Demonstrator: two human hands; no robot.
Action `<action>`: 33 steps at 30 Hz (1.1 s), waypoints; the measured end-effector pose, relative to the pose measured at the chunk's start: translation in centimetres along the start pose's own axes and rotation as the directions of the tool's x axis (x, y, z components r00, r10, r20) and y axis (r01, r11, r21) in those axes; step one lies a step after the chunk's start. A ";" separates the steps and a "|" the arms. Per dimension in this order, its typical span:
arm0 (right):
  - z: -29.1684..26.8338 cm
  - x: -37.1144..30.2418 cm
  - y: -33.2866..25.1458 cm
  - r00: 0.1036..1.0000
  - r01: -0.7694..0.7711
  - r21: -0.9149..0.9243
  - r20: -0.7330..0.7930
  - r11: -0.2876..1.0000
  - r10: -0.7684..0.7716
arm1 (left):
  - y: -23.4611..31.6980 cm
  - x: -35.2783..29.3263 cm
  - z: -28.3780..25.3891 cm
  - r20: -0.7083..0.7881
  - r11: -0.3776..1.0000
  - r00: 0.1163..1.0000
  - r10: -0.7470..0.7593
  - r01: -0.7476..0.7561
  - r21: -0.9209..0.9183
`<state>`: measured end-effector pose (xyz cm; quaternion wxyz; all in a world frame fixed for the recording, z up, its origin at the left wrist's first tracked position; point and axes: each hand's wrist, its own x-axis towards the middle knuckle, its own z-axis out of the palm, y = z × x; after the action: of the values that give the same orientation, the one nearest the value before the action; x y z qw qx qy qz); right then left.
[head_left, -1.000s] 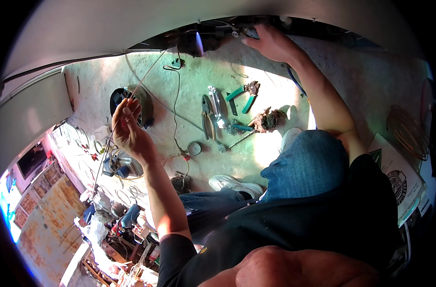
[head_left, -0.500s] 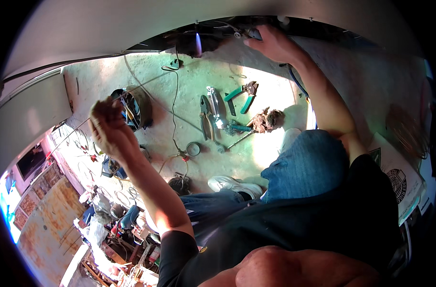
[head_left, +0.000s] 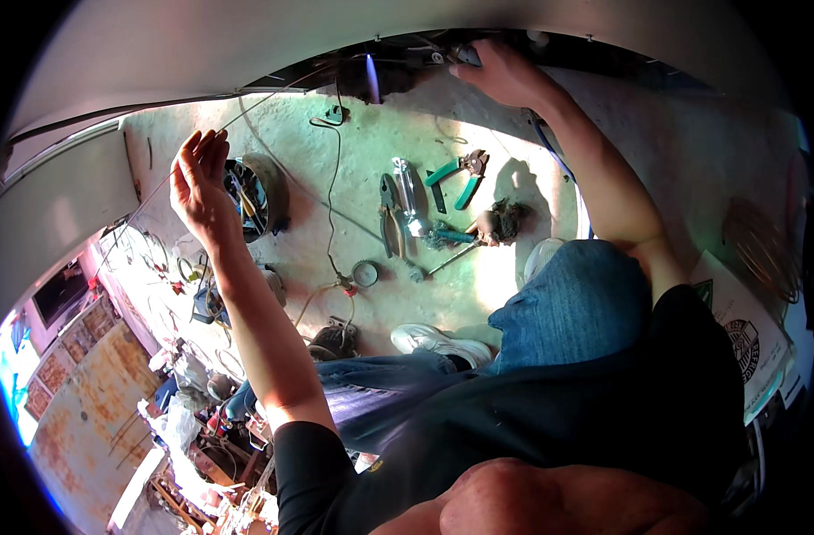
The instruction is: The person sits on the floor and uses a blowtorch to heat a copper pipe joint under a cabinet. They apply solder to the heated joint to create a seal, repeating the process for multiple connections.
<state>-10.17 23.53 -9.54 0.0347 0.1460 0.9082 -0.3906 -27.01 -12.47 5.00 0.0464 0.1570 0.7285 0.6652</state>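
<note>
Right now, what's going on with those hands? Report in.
Left hand raised, pinching thin wire. Right hand up in dark panel gap. Pliers lie on floor, untouched.

Left hand (head_left: pixel 200 183) pinches thin wire (head_left: pixel 246 111); right hand (head_left: pixel 505 76) reaches overhead

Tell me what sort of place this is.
Probably a repair workshop, perhaps for vehicles: green-handled pliers and other hand tools lie on a concrete floor, beside a round tub of parts.

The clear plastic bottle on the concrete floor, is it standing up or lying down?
Lying down: the clear plastic bottle rests lengthwise on the concrete floor, beside the dark pliers.
</note>
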 end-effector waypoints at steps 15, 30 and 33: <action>1.8 2.9 -0.6 0.982 0.098 -0.198 -0.137 0.975 -0.127 | 0.2 1.4 4.7 0.039 0.979 0.998 0.058 -0.065 0.192; 1.5 2.6 -1.0 0.995 0.062 -0.101 -0.071 0.993 -0.069 | 0.1 1.2 5.1 0.024 0.976 0.997 0.075 -0.079 0.202; 1.7 2.8 -0.9 0.995 0.073 -0.087 -0.064 0.994 -0.078 | 0.1 1.1 5.2 0.020 0.976 0.997 0.081 -0.083 0.200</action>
<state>-13.21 22.42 -10.62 -0.0044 0.1230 0.9295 -0.3475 -26.58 -7.16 4.70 0.0071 0.1945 0.7846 0.5886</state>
